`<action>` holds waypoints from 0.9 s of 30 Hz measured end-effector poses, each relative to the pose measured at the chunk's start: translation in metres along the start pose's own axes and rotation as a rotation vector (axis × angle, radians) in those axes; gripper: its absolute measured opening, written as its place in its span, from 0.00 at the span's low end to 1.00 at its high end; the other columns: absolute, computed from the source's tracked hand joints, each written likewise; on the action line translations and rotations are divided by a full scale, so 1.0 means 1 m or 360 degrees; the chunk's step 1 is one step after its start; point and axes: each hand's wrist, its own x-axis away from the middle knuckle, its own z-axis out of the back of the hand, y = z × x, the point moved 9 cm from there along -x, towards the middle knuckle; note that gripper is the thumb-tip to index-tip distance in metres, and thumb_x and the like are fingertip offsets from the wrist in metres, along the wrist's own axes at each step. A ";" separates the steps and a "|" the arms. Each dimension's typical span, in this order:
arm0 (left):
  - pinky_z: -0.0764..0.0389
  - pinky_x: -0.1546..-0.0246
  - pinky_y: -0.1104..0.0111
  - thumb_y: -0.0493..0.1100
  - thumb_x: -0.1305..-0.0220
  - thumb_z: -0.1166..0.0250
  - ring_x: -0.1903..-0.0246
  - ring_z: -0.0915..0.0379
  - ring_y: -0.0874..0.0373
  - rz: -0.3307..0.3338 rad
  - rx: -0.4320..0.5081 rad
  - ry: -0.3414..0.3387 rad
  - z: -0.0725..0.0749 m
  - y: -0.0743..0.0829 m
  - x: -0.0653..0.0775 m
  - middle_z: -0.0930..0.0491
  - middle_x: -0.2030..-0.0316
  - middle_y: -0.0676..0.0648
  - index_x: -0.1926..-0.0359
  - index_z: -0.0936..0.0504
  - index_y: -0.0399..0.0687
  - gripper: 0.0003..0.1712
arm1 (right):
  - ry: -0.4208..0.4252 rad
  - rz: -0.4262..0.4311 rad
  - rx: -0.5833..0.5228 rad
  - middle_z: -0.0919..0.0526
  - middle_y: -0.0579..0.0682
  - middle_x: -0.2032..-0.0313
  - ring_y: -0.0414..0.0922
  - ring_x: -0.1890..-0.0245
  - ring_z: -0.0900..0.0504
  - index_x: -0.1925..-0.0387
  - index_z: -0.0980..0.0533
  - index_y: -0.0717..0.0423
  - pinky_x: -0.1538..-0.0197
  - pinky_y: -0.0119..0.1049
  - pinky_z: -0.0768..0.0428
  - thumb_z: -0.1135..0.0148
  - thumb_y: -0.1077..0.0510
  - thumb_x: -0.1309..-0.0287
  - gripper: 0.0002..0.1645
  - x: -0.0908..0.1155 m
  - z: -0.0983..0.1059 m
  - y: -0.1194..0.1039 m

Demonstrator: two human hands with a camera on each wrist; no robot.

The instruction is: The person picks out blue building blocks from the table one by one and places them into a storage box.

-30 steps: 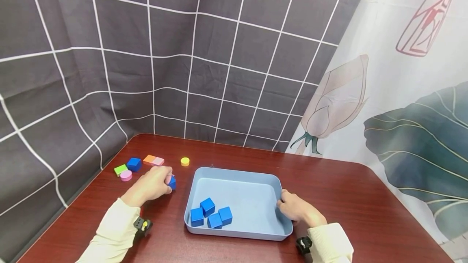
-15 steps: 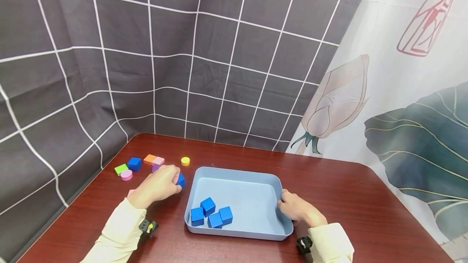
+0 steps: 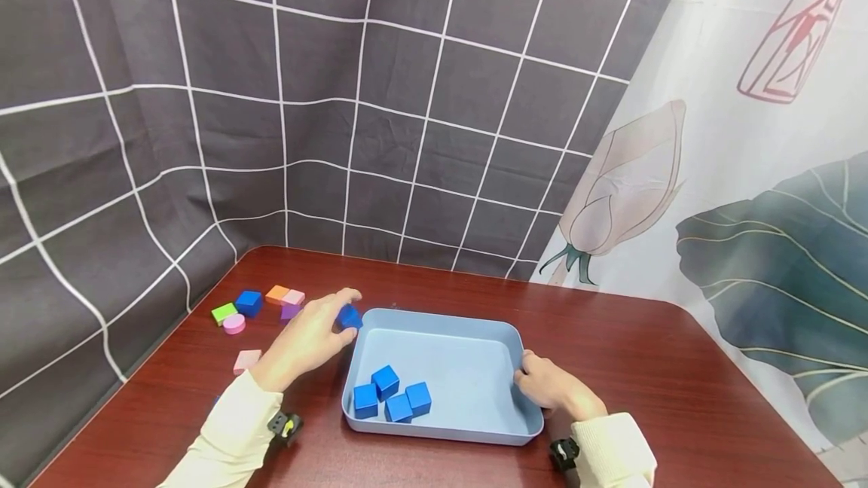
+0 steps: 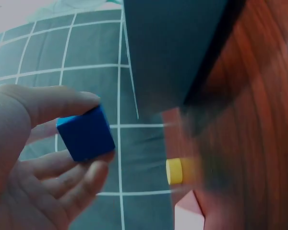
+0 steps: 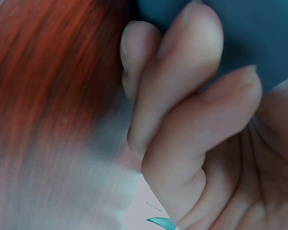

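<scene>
My left hand pinches a blue cube between thumb and fingers, beside the far left corner of a light blue tray. In the left wrist view the cube is raised off the table, with the tray's wall close by. My right hand grips the tray's right side; curled fingers lie against the wall in the right wrist view. Several blue cubes sit together inside the tray, at its near left corner.
Left of the tray lie a blue cube, a green block, a pink disc, an orange block, a purple block and a pale pink block. A yellow disc shows in the left wrist view. A gridded curtain hangs behind.
My left hand has moved right and slightly away from me with the blue cube, up to the tray's corner, and now hides the yellow disc in the head view. The right hand and tray stay put.
</scene>
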 end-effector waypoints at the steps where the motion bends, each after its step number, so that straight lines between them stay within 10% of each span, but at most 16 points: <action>1: 0.23 0.55 0.54 0.41 0.48 0.32 0.48 0.28 0.46 -0.0019 0.0015 0.0000 -0.001 0.003 0.000 0.26 0.46 0.44 0.42 0.30 0.49 0.30 | -0.0001 -0.0003 -0.0001 0.27 0.61 0.68 0.48 0.81 0.26 0.64 0.35 0.64 0.88 0.40 0.28 0.53 0.62 0.41 0.07 0.000 0.000 0.000; 27: 0.21 0.57 0.58 0.42 0.50 0.30 0.55 0.26 0.52 -0.0223 -0.0116 -0.0124 -0.029 0.026 0.005 0.22 0.56 0.49 0.51 0.20 0.50 0.22 | 0.0002 0.0007 -0.0040 0.27 0.58 0.69 0.49 0.74 0.25 0.64 0.34 0.64 0.86 0.41 0.26 0.52 0.62 0.41 0.07 -0.003 0.000 0.003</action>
